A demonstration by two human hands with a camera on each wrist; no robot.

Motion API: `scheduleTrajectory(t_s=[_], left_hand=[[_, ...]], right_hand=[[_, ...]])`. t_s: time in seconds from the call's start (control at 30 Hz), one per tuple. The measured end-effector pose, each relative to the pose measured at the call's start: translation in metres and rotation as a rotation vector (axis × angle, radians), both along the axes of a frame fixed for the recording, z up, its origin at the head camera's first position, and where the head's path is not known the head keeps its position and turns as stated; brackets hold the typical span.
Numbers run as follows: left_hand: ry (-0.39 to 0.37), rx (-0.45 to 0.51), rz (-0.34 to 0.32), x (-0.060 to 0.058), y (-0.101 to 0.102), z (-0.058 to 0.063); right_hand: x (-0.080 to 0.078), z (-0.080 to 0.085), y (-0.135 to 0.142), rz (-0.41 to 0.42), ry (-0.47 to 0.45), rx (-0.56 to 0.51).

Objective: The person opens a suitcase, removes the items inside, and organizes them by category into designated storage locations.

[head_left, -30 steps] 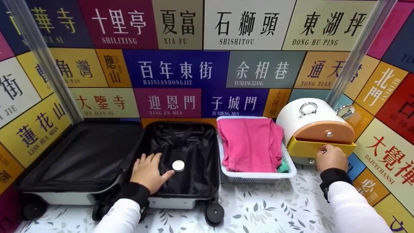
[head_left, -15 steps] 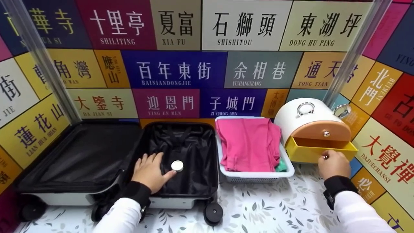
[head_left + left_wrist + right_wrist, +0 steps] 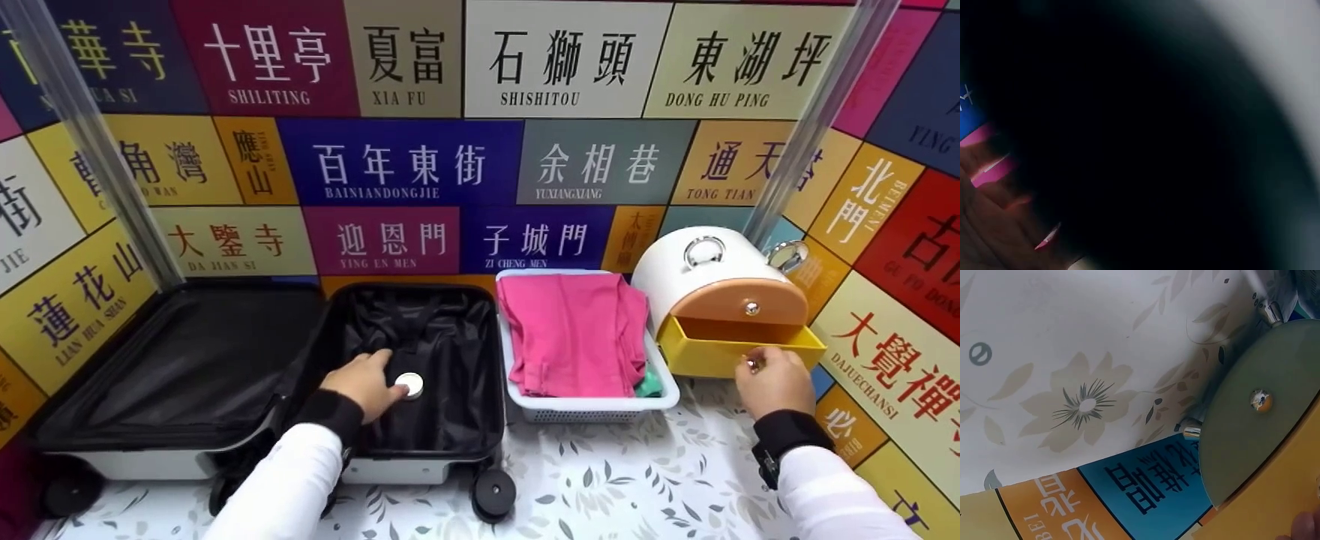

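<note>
My left hand (image 3: 365, 384) is over the open black-lined suitcase (image 3: 450, 431), its thumb at the edge of a small round white tin (image 3: 409, 385) lying on the lining. In the left wrist view a dark blur covers most of the picture, with spread fingers (image 3: 994, 197) at the lower left. My right hand (image 3: 776, 381) pinches the knob of the yellow drawer (image 3: 697, 358), which is pulled out of a rounded white drawer box (image 3: 694, 262); its inside looks bare. The right wrist view shows a green drawer front (image 3: 1241, 439) below the yellow one.
A pale blue basket (image 3: 592, 405) with folded pink cloth (image 3: 574, 330) and a bit of green cloth (image 3: 649, 384) stands between suitcase and drawer box. The suitcase's other half (image 3: 180, 367) lies at left. Printed wall panels (image 3: 397, 161) rise behind; a leaf-patterned cloth (image 3: 592, 480) covers the table.
The yellow drawer has been pulled out toward me by my right hand. My left hand has shifted right and forward, its thumb now at the tin's edge.
</note>
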State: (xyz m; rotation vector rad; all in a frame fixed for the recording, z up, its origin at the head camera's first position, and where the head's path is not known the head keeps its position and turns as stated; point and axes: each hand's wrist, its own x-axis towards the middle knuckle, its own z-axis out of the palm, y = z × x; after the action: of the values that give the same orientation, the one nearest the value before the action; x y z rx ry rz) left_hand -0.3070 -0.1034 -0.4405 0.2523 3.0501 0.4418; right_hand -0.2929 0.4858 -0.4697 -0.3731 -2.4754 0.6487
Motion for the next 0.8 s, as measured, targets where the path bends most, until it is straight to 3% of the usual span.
scheduleTrajectory(t_s=[0.27,0.47,0.57,0.7,0.8], left_hand=[[-0.092,-0.055,-0.088,-0.013,0.013,0.014],[-0.105,-0.039,-0.098,-0.024,0.022,0.028],[-0.067,-0.020,-0.088,-0.032,0.025,0.025],[-0.016,-0.044,-0.054,-0.040,0.027,0.011],[-0.048,-0.070,-0.031,-0.040,0.032,0.000]], right_hand=[[0.001,0.008,-0.013,-0.023,0.132,-0.085],[-0.002,0.014,-0.022,0.004,0.216,-0.074],[-0.002,0.016,-0.023,0.007,0.251,-0.061],[-0.001,0.014,-0.023,0.014,0.273,-0.049],[0.001,0.013,-0.021,0.007,0.253,-0.054]])
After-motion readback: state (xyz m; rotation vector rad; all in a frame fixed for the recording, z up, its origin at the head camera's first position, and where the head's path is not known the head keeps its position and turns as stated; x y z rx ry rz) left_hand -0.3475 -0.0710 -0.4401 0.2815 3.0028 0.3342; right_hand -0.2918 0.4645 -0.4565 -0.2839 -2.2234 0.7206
